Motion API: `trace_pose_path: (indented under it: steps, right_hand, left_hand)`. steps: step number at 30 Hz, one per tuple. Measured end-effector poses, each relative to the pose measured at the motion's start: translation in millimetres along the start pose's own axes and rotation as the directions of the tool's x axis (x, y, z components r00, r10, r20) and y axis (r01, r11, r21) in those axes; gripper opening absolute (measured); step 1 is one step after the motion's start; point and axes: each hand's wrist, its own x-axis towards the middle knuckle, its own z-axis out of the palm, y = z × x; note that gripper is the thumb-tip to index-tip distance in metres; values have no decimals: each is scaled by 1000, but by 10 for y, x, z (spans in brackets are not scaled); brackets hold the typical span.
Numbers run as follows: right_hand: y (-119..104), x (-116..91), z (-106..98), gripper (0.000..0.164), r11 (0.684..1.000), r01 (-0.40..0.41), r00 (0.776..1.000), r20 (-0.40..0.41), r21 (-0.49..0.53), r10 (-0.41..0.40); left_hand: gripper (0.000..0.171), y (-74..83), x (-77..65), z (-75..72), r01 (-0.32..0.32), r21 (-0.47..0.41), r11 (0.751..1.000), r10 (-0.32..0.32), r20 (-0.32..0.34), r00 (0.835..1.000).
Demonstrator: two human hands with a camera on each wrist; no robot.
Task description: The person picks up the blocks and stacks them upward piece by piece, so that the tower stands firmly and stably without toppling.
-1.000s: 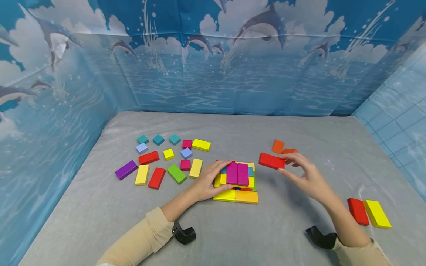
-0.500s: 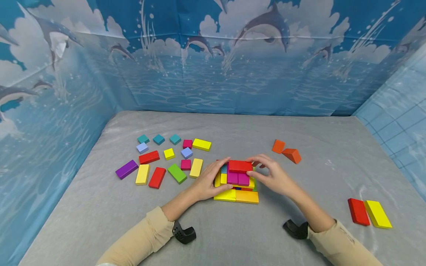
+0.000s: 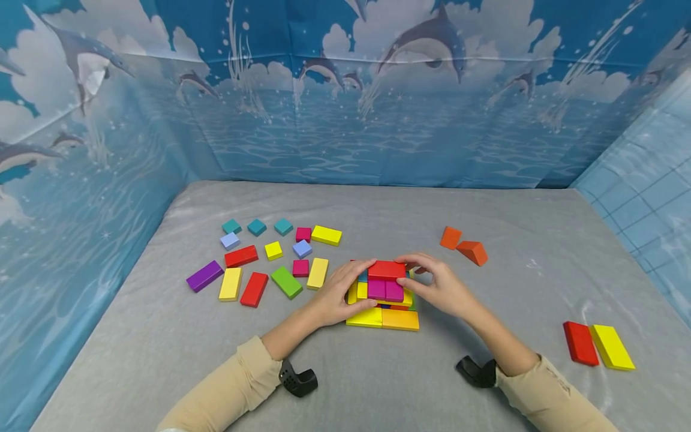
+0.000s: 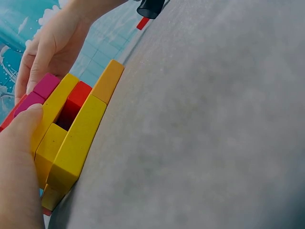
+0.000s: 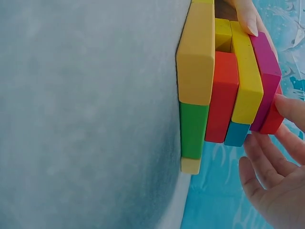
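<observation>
A layered stack of coloured wooden blocks [image 3: 400, 320] stands mid-table in the head view, with two magenta blocks [image 3: 385, 291] near its top. Lying across the back of these is a red block [image 3: 386, 270]. My right hand [image 3: 439, 285] pinches the red block's right end between thumb and fingers, seen close in the right wrist view beside the magenta block [image 5: 265, 78]. My left hand [image 3: 337, 294] holds the stack from the left, thumb along the front and fingers at the back. In the left wrist view, the thumb [image 4: 29, 119] touches the upper blocks. The left fingers' undersides are hidden.
Several loose blocks lie left of the stack, including a purple block [image 3: 205, 276] and a green block [image 3: 287, 282]. Behind the right hand are two orange blocks, one a wedge [image 3: 473, 252]. A flat red block [image 3: 581, 343] and yellow block [image 3: 612, 347] lie far right.
My right hand has carried the red block leftward from beside the stack onto the magenta blocks, then shifted it slightly left. My left hand has stayed at the stack.
</observation>
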Motion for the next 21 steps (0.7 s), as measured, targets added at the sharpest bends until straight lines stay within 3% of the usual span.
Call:
trace_pose_path:
  steps: [6,11,16,19,21]
  right_hand:
    - [12,-77,3,42,999,36,997,-68,-8,-36]
    - [102,-331,-241,46,1000,-19,977,-213,-14,16]
    - [587,-826,-592,50,992,-123,929,-356,-33,103]
    - [935,-1179,-775,53,974,-203,887,-439,-102,139]
    - [1031,-1383,-879,52,960,-253,857,-489,-122,163]
  left_hand:
    - [69,-36,-31,15,-16,10,1000,16,2,1000]
    - [69,-34,-48,55,-13,16,1000,13,-4,1000]
    - [70,-13,-57,78,-20,20,1000,20,-16,1000]
    - [70,-5,-61,93,-26,28,999,27,-22,999]
    - [70,-2,-63,104,-31,32,999,32,-24,999]
